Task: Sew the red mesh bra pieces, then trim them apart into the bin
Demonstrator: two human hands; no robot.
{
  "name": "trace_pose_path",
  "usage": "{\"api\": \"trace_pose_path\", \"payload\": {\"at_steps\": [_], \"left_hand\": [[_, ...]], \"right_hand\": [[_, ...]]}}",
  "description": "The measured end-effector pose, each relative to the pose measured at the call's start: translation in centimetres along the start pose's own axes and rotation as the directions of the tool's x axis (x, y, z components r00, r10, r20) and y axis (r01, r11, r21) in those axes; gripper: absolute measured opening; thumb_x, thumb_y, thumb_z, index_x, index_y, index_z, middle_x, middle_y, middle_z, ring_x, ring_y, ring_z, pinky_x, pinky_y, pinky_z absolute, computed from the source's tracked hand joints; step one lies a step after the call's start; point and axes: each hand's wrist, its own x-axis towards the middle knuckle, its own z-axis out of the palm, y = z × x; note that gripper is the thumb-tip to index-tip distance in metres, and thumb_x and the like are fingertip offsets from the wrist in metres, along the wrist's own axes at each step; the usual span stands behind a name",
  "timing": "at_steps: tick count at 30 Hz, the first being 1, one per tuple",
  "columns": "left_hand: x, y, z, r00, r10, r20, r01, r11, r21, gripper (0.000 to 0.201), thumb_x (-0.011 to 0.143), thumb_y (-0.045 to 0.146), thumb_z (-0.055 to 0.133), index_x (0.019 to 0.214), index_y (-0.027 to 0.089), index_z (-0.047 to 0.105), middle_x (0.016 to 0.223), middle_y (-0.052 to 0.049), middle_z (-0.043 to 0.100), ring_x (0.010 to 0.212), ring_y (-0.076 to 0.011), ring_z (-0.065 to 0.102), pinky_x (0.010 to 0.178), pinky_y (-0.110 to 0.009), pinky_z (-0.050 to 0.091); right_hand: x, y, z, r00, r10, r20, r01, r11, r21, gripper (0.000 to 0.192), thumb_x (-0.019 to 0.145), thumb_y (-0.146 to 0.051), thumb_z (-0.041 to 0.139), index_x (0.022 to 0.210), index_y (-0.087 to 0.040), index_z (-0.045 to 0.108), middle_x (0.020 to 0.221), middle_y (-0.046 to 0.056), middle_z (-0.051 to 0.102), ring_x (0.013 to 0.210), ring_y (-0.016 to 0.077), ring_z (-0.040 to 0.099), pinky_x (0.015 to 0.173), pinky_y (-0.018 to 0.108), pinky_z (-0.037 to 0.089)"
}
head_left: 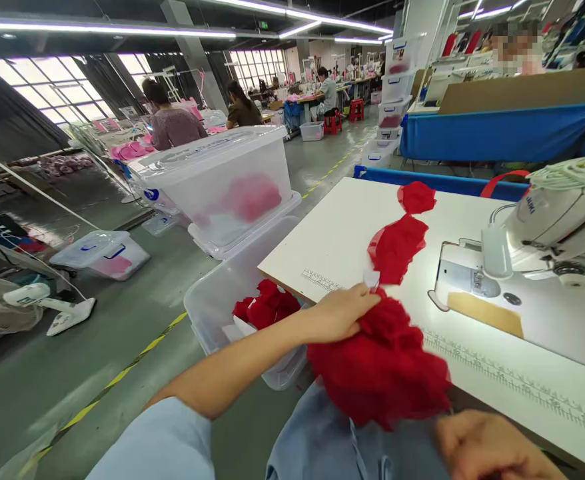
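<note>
A bundle of red lace pieces (380,367), ruffled and bunched, spills over the near edge of a white sewing table (332,233). Its chain of linked pieces runs lengthwise away from the worker, toward the table's far edge. The left hand (340,312) pinches the bundle's top. The right hand (487,447) touches its lower edge; its finger grip cannot be seen.

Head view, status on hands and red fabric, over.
Left hand gripping red fabric at table edge. Right hand low at fabric's near edge, grip unclear. More red pieces lie toward sewing machine; bin beside table.
</note>
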Motion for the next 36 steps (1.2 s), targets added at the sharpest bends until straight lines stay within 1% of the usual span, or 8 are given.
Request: {"api": "trace_pose_path", "payload": {"at_steps": [1,3,5,11,16,20,27,36], "left_hand": [[-1.9,0.1,0.7,0.999,0.035,0.019,-0.034,0.999,-0.017,0.032,0.073,0.003,0.052,0.102,0.018,0.052,0.107,-0.007,0.054,0.087,-0.0203,0.057,0.073,-0.030,0.046],[-5.3,0.1,2.0,0.997,0.063,0.054,-0.059,0.996,-0.062,0.035,0.072,0.001,0.052,0.102,0.019,0.053,0.109,-0.006,0.052,0.084,-0.0177,0.055,0.070,-0.028,0.046],[-8.0,0.1,3.2,0.997,0.034,0.076,-0.027,0.994,-0.103,0.033,0.073,0.000,0.053,0.100,0.019,0.055,0.116,-0.007,0.050,0.089,-0.0171,0.055,0.074,-0.027,0.048],[-11.5,0.3,5.9,0.991,-0.058,0.118,0.080,0.979,-0.187,0.033,0.081,0.004,0.054,0.109,0.020,0.059,0.135,-0.010,0.043,0.088,-0.0156,0.057,0.078,-0.030,0.050],[-12.3,0.3,7.0,0.992,-0.071,0.100,0.090,0.974,-0.208,0.034,0.082,0.006,0.055,0.111,0.023,0.060,0.132,-0.008,0.045,0.090,-0.0166,0.057,0.078,-0.030,0.050],[-12.4,0.5,7.1,0.994,-0.047,0.104,0.069,0.971,-0.229,0.031,0.083,0.006,0.054,0.109,0.022,0.060,0.125,-0.008,0.050,0.098,-0.0190,0.057,0.079,-0.028,0.049],[-12.0,0.9,6.5,0.969,-0.069,0.236,0.111,0.979,-0.173,0.025,0.081,0.007,0.057,0.103,0.019,0.059,0.107,-0.006,0.055,0.087,-0.0185,0.058,0.072,-0.027,0.046],[-12.3,0.7,7.2,0.975,-0.028,0.221,0.082,0.967,-0.240,0.022,0.083,0.008,0.057,0.102,0.019,0.056,0.119,-0.005,0.059,0.096,-0.0191,0.061,0.071,-0.027,0.043]], "right_hand": [[0.4,0.3,-0.1,0.989,-0.001,-0.146,0.008,0.999,0.050,0.057,0.081,-0.076,0.050,0.087,-0.030,0.082,0.064,0.006,0.058,0.055,0.0166,0.048,0.054,0.030,0.039],[1.9,1.4,0.4,0.913,0.115,-0.391,-0.069,0.989,0.131,0.049,0.080,-0.071,0.058,0.094,-0.030,0.081,0.070,0.007,0.064,0.063,0.0198,0.054,0.062,0.032,0.046],[4.0,2.5,1.3,0.840,0.269,-0.472,-0.208,0.962,0.179,0.052,0.075,-0.072,0.065,0.095,-0.026,0.081,0.070,0.006,0.065,0.066,0.0200,0.054,0.064,0.033,0.047],[7.6,4.9,3.0,0.844,0.386,-0.373,-0.378,0.921,0.098,0.066,0.064,-0.081,0.064,0.089,-0.023,0.082,0.059,0.002,0.059,0.058,0.0163,0.045,0.054,0.029,0.043],[7.8,5.3,3.0,0.890,0.380,-0.251,-0.379,0.924,0.054,0.057,0.073,-0.074,0.063,0.093,-0.024,0.082,0.084,0.006,0.076,0.082,0.0267,0.064,0.078,0.038,0.053],[8.1,5.0,3.5,0.917,0.359,-0.174,-0.347,0.933,0.094,0.055,0.078,-0.070,0.062,0.100,-0.023,0.080,0.097,0.007,0.078,0.097,0.0313,0.067,0.090,0.043,0.052],[8.8,5.2,4.4,0.938,0.298,-0.175,-0.274,0.951,0.146,0.052,0.077,-0.069,0.065,0.099,-0.025,0.080,0.107,0.009,0.077,0.104,0.0334,0.068,0.098,0.048,0.049],[8.3,6.2,4.4,0.921,0.287,-0.263,-0.288,0.957,0.036,0.056,0.075,-0.073,0.063,0.093,-0.023,0.082,0.097,0.009,0.078,0.099,0.0343,0.069,0.093,0.047,0.052]]}}
